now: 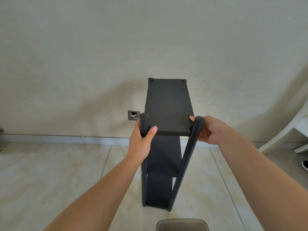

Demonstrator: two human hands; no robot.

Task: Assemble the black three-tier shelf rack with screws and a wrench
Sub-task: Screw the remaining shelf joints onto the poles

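rack (168,104) stands upright, long axis vertical, top shelf running toward the wall; left hand (141,140) and right hand (210,130) each wrapped around a near post

black three-tier shelf rack (168,105) stands upright on the floor, shelves fitted.

1. Rack (168,104) I hold: matt black, boards and posts alike.
2. Wall (83,55): plain off-white.
3. Floor (50,172): cream tiles, marbled beige, dark grout lines.
4. Tub (182,225): smoky grey, translucent.
5. Chair (298,124): white.
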